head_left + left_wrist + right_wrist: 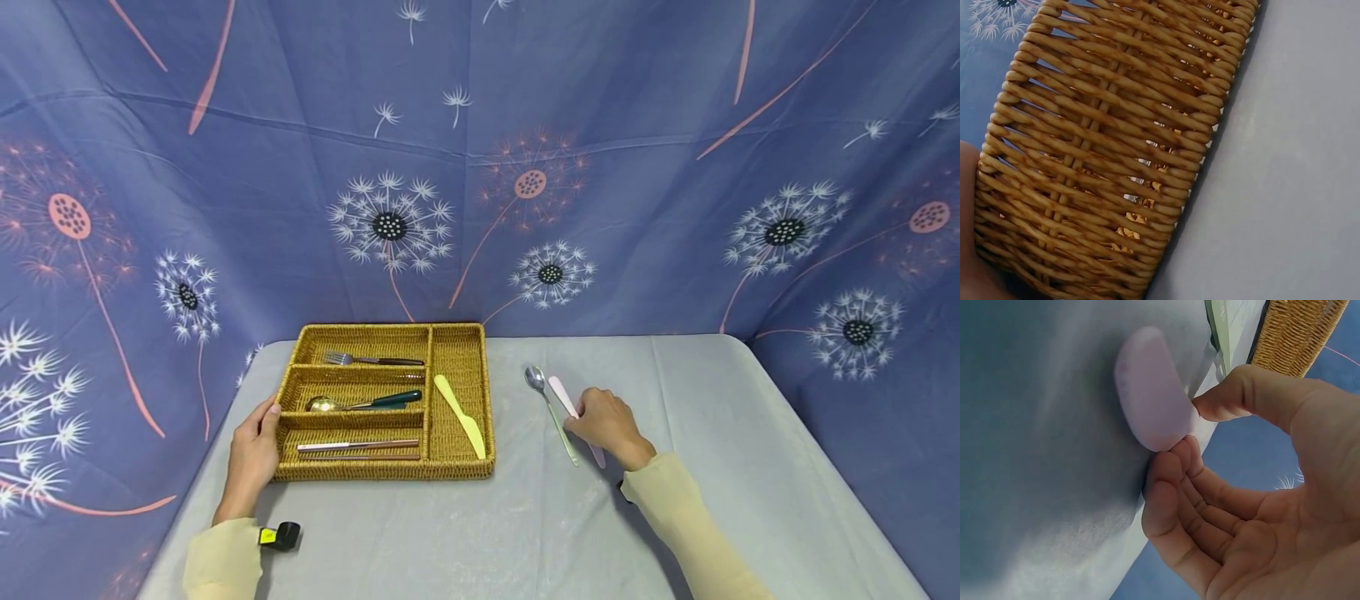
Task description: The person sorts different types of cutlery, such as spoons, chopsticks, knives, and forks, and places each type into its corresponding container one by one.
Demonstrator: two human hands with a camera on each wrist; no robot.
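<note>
A woven cutlery tray [457, 471] stands on the table's left half, and my left hand [253, 450] holds its left side with the thumb at the rim. The left wrist view is mostly filled by the tray's wicker wall [1097, 137]. On the right, my right hand [609, 423] pinches a pink knife [562, 393] between thumb and fingertips. In the right wrist view the knife's broad rounded end [1150, 394] points away from the fingers. Just left of it lies a spoon [536, 379] with a pale green handle.
Inside the tray are a fork [341, 358], a dark-green-handled spoon [322, 404], chopsticks [356, 446] and a yellow knife [459, 414] in the right-hand compartment. A patterned blue cloth [645, 208] hangs behind and beside the grey-covered table [450, 542].
</note>
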